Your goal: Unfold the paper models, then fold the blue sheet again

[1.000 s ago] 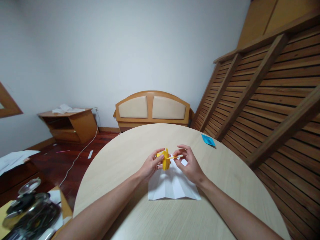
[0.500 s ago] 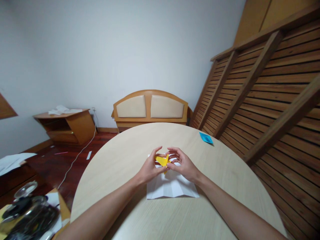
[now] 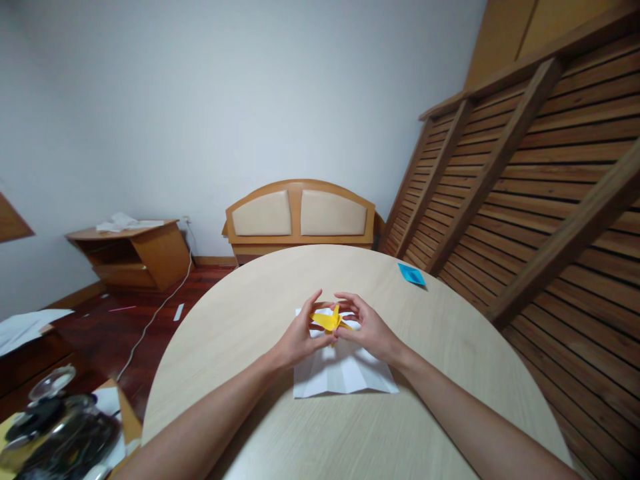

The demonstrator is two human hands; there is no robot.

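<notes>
Between my two hands is a yellow origami crane (image 3: 327, 322), its folded points sticking out to the left and upward. My left hand (image 3: 303, 333) curves round its left side, the thumb and fingers pinching its lower part. From the right, my right hand (image 3: 367, 328) grips the crane with thumb and bent fingers. Beneath both hands lies a creased white sheet of paper (image 3: 345, 377) on the round table (image 3: 240, 307). The fingertips partly hide the crane's underside.
A blue folded paper piece (image 3: 412, 275) lies near the table's far right edge. A slatted wooden frame (image 3: 500, 187) leans along the right. At lower left sits a glass pot with a black part (image 3: 70, 427). A headboard (image 3: 300, 213) stands beyond the table.
The crane has turned slightly between my fingers, and its upright point now stands a little further right and higher. Both hands have stayed nearly in place.
</notes>
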